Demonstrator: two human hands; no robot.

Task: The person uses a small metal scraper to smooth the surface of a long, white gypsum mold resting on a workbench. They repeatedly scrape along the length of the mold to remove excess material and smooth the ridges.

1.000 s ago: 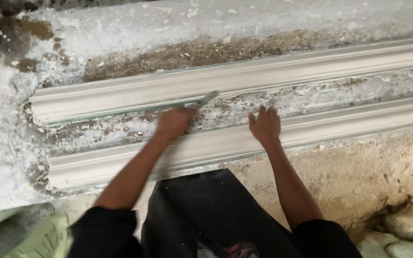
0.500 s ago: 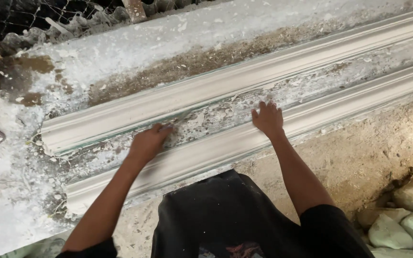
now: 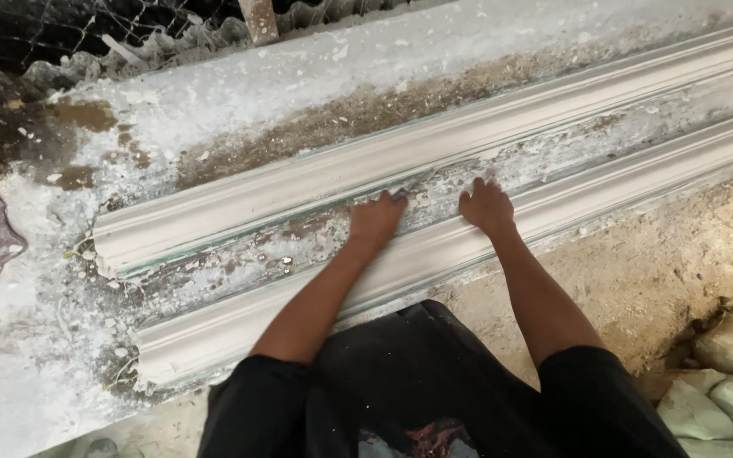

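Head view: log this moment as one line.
left hand: flat in the channel | right hand: flat, beside it | near moulding and far moulding: parallel plaster strips | holding: nothing visible

Person, seen from above. Two bare forearms, uncovered from the elbow down. Hands: left hand (image 3: pixel 376 219) and right hand (image 3: pixel 487 206), both bare, no gloves, rings or wristbands visible. Short black sleeves (image 3: pixel 252 399) end near the elbows. Black garment (image 3: pixel 417 382) over the torso and lap, with a small reddish, pale printed patch at its lower edge.
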